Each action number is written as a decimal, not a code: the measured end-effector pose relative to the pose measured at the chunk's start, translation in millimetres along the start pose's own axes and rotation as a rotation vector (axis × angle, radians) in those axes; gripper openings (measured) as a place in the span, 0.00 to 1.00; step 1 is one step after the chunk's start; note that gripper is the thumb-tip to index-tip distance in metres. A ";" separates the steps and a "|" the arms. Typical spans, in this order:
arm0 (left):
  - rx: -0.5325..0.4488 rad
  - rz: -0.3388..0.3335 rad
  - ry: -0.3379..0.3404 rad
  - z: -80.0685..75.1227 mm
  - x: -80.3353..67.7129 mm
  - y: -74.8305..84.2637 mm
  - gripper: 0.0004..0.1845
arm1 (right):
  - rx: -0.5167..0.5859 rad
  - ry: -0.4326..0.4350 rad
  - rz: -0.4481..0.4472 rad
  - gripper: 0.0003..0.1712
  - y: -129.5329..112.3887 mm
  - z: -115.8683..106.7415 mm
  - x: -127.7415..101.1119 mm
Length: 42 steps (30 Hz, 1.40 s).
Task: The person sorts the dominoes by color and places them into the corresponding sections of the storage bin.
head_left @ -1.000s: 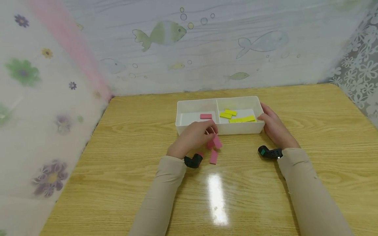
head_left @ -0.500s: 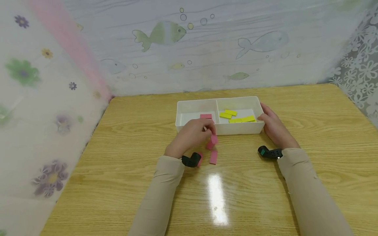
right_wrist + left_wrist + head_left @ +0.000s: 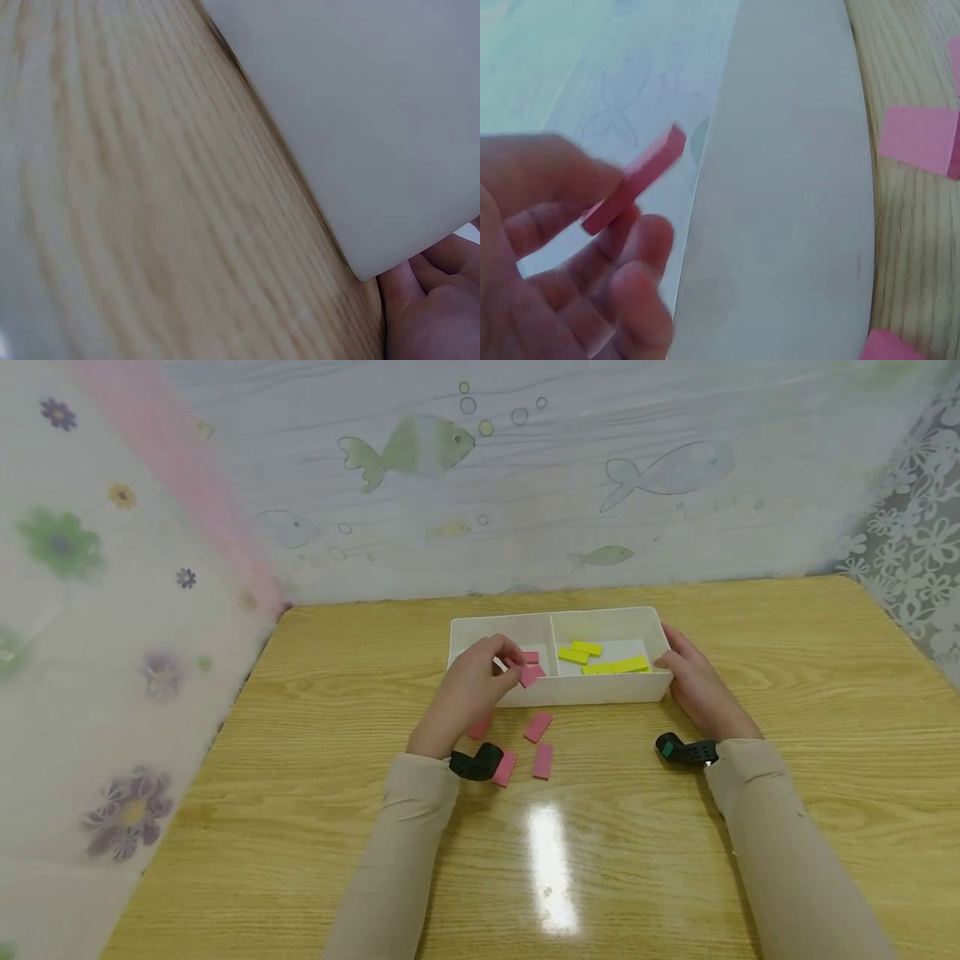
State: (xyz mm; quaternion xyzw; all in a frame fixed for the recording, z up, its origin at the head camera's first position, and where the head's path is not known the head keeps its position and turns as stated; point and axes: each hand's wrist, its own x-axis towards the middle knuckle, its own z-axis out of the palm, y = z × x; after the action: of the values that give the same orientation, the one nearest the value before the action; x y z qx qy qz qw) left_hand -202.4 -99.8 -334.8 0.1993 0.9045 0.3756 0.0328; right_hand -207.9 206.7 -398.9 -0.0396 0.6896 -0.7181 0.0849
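Note:
A white two-compartment tray (image 3: 585, 692) stands on the wooden table. My left hand (image 3: 480, 681) pinches a pink block (image 3: 531, 675) over the tray's left compartment; the same pink block (image 3: 634, 180) shows between thumb and fingers in the left wrist view. Another pink block (image 3: 529, 657) lies inside that compartment. Several yellow blocks (image 3: 615, 665) lie in the right compartment. My right hand (image 3: 693, 681) rests against the tray's right end, fingers touching its wall (image 3: 375, 135). Three pink blocks (image 3: 539, 727) lie on the table in front of the tray.
The wooden table (image 3: 315, 760) is bounded by patterned curtains with fish at the back and flowers at both sides. A bright light reflection (image 3: 551, 868) lies on the table near me. Black wrist cameras (image 3: 684, 748) sit at both wrists.
My left hand has lifted a pink block from the table in front of the tray and carried it up over the left compartment. The right hand has stayed at the tray's end.

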 end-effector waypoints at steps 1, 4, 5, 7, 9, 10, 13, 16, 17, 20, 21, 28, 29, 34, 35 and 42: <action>0.003 0.005 0.012 -1.4 0.2 0.3 0.04 | -0.002 0.000 -0.003 0.37 -0.2 -0.3 -0.2; 0.042 0.017 0.047 -4.4 0.1 0.5 0.05 | -0.004 0.004 -0.004 0.37 -1.1 -0.7 -0.9; 0.054 0.017 0.055 -5.2 -0.4 0.6 0.05 | -0.004 0.003 -0.003 0.37 -1.3 -0.7 -0.8; 0.080 0.017 0.064 -6.1 -1.4 0.7 0.07 | -0.004 0.002 0.000 0.37 -1.5 -0.4 -0.7; 0.099 0.015 0.066 -6.2 -2.3 0.4 0.09 | -0.001 0.002 0.003 0.37 -1.2 -0.1 -0.7; 0.108 0.012 0.061 -6.2 -2.6 0.3 0.09 | 0.001 0.002 0.003 0.37 -1.1 0.0 -0.8; 0.110 0.004 0.044 -5.7 -2.8 -0.8 0.10 | 0.001 0.001 -0.001 0.37 -0.4 -0.2 -1.1; 0.108 -0.007 0.048 -5.8 -2.6 -2.1 0.10 | 0.000 0.001 -0.007 0.37 -0.3 -0.5 -1.2; 0.111 -0.009 0.053 -5.9 -2.5 -2.5 0.09 | -0.001 0.000 -0.008 0.37 -0.1 -0.6 -1.0; 0.120 -0.007 0.054 -6.7 -2.2 -3.2 0.07 | -0.003 0.004 -0.004 0.37 -0.4 -0.2 -0.6; 0.123 -0.009 0.048 -6.8 -2.2 -3.3 0.06 | -0.001 0.005 -0.003 0.37 -0.4 -0.2 -0.4; 0.119 -0.015 0.000 -6.8 -2.9 -2.7 0.08 | -0.004 0.009 0.006 0.37 0.2 0.7 -0.3; 0.117 -0.016 -0.002 -6.6 -2.9 -2.9 0.08 | -0.002 0.010 0.010 0.37 0.5 0.7 -0.4; 0.114 -0.021 -0.016 -6.7 -2.7 -3.2 0.07 | 0.005 0.012 0.011 0.37 0.3 0.7 -0.1; 0.116 -0.022 -0.019 -6.9 -2.5 -3.2 0.07 | 0.006 0.010 0.010 0.37 0.2 0.5 -0.1; 0.097 -0.013 -0.002 -6.6 -2.6 -4.0 0.09 | -0.011 0.010 0.021 0.37 -0.5 0.0 -0.4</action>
State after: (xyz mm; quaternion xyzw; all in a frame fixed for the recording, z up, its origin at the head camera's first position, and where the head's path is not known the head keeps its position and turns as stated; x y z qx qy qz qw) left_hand -202.8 -107.7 -333.1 0.1954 0.9228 0.3310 0.0265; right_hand -207.6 206.7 -398.4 -0.0293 0.6944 -0.7135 0.0891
